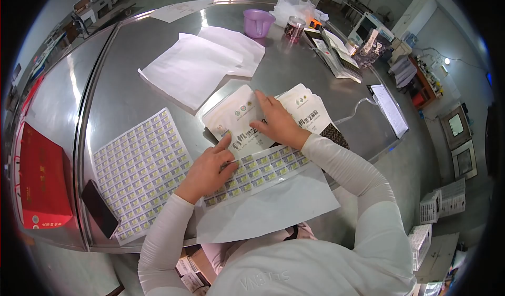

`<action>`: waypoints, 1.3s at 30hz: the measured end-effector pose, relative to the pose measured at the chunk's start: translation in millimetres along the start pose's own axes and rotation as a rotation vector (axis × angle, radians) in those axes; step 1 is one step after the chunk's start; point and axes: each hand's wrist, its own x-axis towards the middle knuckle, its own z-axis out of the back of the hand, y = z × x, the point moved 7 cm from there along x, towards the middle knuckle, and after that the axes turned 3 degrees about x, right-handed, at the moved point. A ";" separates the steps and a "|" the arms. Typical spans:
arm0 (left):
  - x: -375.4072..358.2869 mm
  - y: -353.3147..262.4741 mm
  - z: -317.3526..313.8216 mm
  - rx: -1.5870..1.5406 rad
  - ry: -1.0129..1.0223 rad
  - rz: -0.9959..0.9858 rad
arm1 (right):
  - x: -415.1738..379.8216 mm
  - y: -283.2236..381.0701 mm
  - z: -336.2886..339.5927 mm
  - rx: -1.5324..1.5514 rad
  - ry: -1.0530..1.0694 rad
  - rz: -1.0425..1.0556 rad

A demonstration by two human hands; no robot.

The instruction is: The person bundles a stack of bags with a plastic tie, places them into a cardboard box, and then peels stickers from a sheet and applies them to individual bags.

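A white printed pouch [231, 118] with dark lettering lies on the metal table in front of me. My right hand [279, 121] rests on its right side, fingers and thumb apart. My left hand [209, 169] is at its lower left edge, index finger stretched onto the pouch. The other left fingers and thumb are apart over a sheet of small stickers [263, 173], partly covered by the pouch. Whether a sticker is at those fingertips is too small to make out. Beside my right hand is a fanned stack of similar pouches [310, 106].
A larger sticker sheet [142, 170] lies to the left, with a black phone [100, 207] at its lower corner. White paper sheets [194, 59], a purple jug [258, 23], a jar [294, 29] and a clipboard [388, 109] lie farther out. A red bag [44, 177] is at far left.
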 end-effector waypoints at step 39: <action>-7.2 -13.7 11.4 -0.035 -0.066 -0.094 | 33.5 -13.5 23.6 0.841 0.226 -0.133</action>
